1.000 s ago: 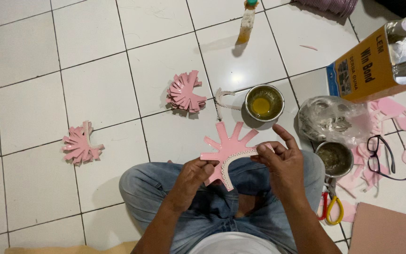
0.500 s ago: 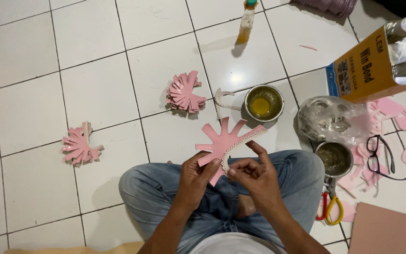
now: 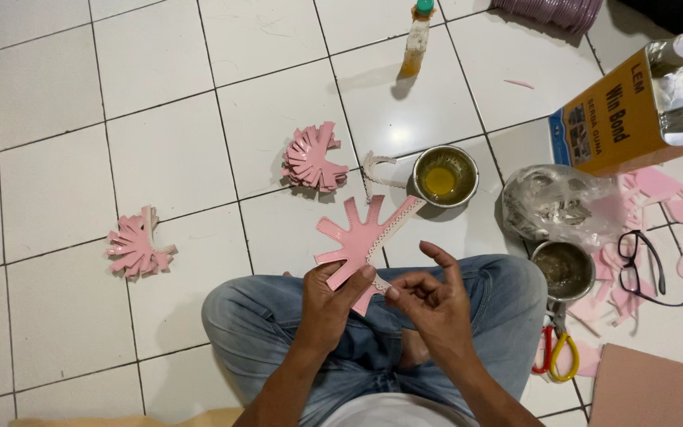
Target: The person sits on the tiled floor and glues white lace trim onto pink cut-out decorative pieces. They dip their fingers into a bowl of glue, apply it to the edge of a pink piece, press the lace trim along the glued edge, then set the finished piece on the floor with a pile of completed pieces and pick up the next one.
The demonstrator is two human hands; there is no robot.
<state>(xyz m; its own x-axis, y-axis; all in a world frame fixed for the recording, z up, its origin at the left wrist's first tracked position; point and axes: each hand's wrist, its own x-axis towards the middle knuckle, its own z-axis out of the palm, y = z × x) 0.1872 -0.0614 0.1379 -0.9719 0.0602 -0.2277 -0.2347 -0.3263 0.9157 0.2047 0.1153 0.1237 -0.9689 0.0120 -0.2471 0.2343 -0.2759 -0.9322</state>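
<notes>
two hands, left hand (image 3: pixel 327 304) and right hand (image 3: pixel 430 302), one pink cutout (image 3: pixel 355 247), two pink stacks (image 3: pixel 311 159)

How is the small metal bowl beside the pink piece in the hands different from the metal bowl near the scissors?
The bowl near the pink piece holds yellow liquid; the bowl near the scissors looks dark and murky inside. The first stands alone on bare tile; the second touches pink scraps and sits under a plastic bag. Both are round, metal, upright and open.

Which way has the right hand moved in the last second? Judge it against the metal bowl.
Yes. The right hand moved left and down the frame, away from the metal bowl, toward the lap.
</notes>
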